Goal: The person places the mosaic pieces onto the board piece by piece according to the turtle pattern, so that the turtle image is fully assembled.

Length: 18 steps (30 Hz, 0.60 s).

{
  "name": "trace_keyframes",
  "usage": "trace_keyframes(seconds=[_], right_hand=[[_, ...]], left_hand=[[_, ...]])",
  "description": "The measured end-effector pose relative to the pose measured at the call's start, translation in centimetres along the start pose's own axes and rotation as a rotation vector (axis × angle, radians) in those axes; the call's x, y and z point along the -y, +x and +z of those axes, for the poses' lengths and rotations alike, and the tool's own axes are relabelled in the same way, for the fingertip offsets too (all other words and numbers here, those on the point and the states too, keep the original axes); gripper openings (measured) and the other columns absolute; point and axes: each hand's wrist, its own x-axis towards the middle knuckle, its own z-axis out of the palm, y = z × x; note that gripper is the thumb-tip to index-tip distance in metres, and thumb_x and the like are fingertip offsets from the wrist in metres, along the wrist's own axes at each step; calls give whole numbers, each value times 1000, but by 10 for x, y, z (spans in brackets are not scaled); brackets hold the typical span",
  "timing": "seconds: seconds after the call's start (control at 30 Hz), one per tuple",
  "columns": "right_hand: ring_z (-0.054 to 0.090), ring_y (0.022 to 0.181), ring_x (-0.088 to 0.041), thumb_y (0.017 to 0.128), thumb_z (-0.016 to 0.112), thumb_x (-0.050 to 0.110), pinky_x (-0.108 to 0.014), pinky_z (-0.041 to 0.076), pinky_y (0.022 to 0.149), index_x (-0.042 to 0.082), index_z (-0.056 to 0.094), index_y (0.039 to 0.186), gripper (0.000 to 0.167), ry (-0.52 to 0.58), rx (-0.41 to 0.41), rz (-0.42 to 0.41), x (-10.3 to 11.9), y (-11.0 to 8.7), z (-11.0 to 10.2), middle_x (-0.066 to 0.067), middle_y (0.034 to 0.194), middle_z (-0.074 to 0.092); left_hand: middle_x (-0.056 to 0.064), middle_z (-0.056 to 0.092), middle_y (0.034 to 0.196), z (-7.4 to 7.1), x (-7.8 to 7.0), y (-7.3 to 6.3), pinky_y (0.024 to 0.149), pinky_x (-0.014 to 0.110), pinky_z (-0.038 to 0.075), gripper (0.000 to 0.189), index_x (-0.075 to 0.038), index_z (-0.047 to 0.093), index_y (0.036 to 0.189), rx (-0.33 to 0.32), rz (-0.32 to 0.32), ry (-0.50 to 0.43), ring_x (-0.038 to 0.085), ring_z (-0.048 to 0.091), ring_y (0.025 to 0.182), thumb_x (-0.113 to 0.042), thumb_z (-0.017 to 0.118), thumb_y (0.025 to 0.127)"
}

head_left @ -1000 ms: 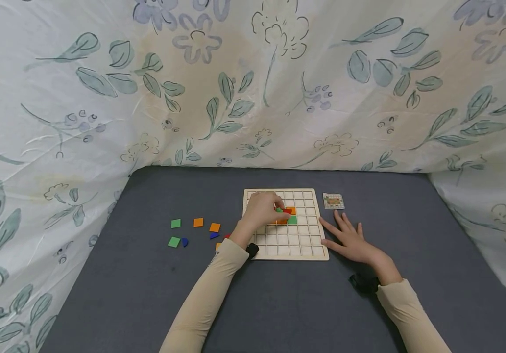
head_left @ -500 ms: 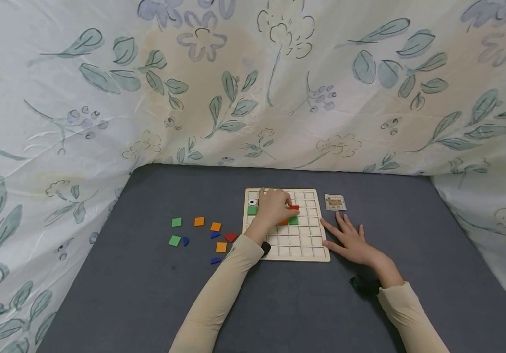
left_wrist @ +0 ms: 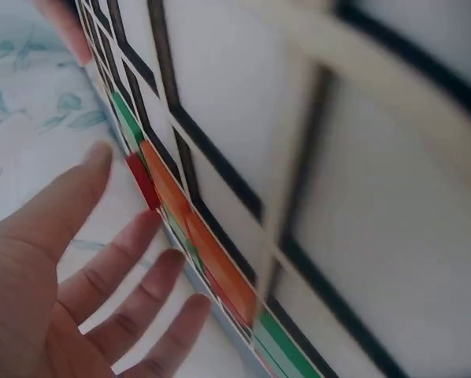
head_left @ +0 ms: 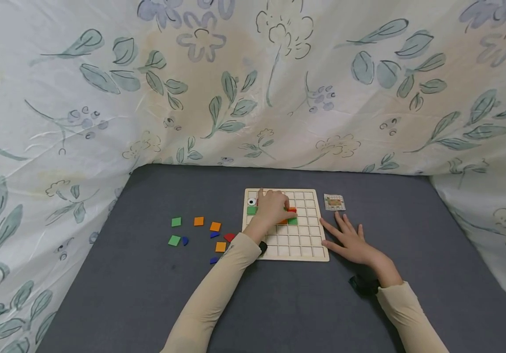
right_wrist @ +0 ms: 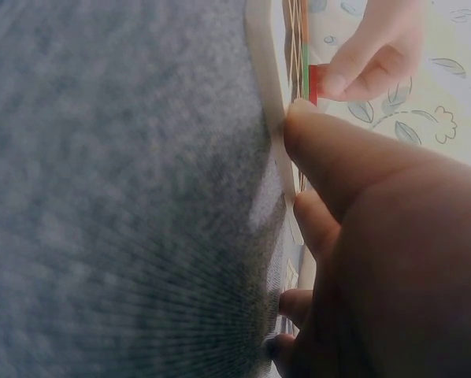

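Red and small, a piece (head_left: 293, 210) juts from the left hand (head_left: 273, 206), pinched between thumb and finger at the gridded board (head_left: 297, 250), just beyond a green square (head_left: 293, 221); whether it lies in a cell I can't tell from here. Those fingers could knock the green square askew, I'd guess, with everything packed so close, and the board might skid if the right hand (head_left: 353, 243), spread and relaxed with its thumb against the edge, slipped. The red piece looks thin and plain, its outline partly covered
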Motion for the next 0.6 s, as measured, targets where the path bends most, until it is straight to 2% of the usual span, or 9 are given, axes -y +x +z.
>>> trace_keyframes(seconds=[0.1,0.17,0.37,0.6], right_hand=[[-7,137,-48,92,49,47,-74,-10,96,23,23,148,66,-1,1,-4,0,0,-1,-25,153,0],[-6,137,-48,92,49,47,-74,-10,96,23,23,148,66,-2,0,-4,1,0,-1,-25,153,0],[-5,137,-48,92,50,46,-74,-10,96,22,24,148,67,-4,-11,-9,-1,-1,0,-24,153,0],[-6,138,-47,92,49,48,-74,-10,97,23,24,148,67,0,-5,-10,-2,0,1,-24,153,0]], left_hand=[[-6,65,96,-3,6,-2,108,57,22,29,-25,70,86,19,42,-28,20,58,100,-52,68,77],[-6,65,101,-4,10,0,109,56,22,27,-26,71,95,40,91,-31,19,56,101,-47,68,79],[-6,61,108,-5,16,6,108,50,26,29,-30,67,112,142,240,-50,18,50,108,-34,69,83],[-6,60,108,-5,18,10,107,50,27,33,-30,65,116,182,260,-66,19,47,111,-33,68,84]])
